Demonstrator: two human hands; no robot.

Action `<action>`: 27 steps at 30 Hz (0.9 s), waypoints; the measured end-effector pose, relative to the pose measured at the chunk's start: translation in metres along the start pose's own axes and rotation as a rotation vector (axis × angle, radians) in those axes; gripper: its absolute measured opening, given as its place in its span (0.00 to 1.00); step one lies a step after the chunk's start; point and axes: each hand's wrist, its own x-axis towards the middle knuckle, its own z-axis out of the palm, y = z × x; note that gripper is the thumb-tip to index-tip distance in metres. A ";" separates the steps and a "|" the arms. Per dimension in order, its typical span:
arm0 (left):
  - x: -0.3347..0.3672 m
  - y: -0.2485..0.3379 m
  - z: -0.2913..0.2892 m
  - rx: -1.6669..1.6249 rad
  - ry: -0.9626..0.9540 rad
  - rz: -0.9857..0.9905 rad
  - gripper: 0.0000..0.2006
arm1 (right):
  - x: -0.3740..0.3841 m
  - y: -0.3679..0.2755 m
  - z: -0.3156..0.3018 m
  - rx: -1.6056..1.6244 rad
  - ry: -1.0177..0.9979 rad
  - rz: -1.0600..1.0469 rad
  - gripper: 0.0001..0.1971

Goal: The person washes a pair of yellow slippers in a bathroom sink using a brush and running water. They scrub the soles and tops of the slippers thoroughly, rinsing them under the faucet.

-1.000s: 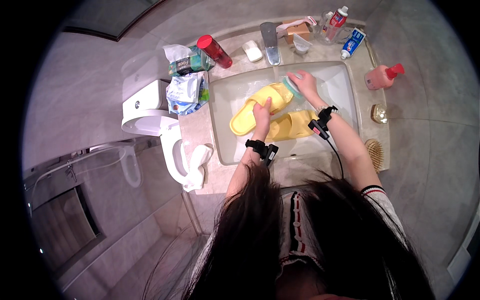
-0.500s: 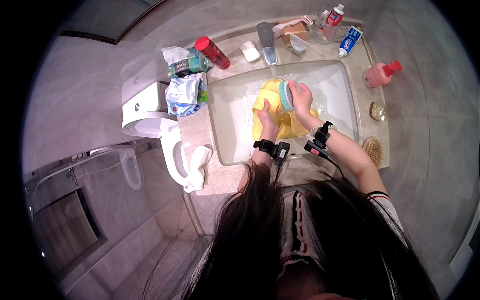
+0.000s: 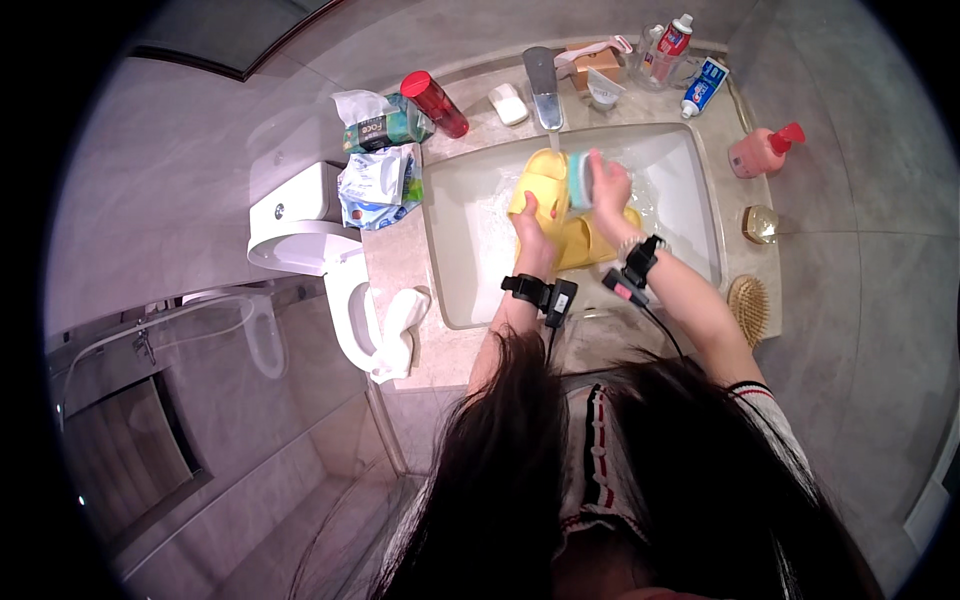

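Note:
Over the white sink (image 3: 462, 255), my left hand (image 3: 534, 242) grips a yellow slipper (image 3: 542, 180) by its side, thumb on top of it. A scrubbing brush (image 3: 578, 182) with teal bristles is in my right hand (image 3: 609, 196), its bristles against the slipper's right side. The right hand is slightly smeared by motion. Below the brush lies a second yellow slipper (image 3: 585, 246) in the sink, partly hidden by my hands. The faucet (image 3: 542, 85) at the sink's back edge points down at the held slipper, and the water around it looks rippled.
Behind the sink stand a red canister (image 3: 435, 104), a white soap bar (image 3: 508, 104) and a toothpaste tube (image 3: 705, 88). A pink pump bottle (image 3: 763, 152) and wooden brush (image 3: 748, 308) line the right side. Left are wipes packs (image 3: 378, 185), a white cloth (image 3: 402, 330) and the toilet (image 3: 345, 300).
The brush has shifted slightly up along the slipper, with my right hand. The held slipper is tipped a little upward. The whole view has moved slightly.

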 end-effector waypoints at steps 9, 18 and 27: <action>0.004 0.005 0.011 -0.001 0.060 -0.109 0.18 | -0.002 -0.004 0.001 -0.057 -0.046 -0.059 0.34; 0.010 0.029 -0.018 -0.158 -0.330 -0.451 0.19 | 0.027 -0.006 -0.012 0.480 -0.252 0.302 0.18; 0.025 0.044 -0.020 -0.119 -0.394 -0.404 0.18 | -0.021 -0.036 -0.025 0.581 -0.513 0.367 0.16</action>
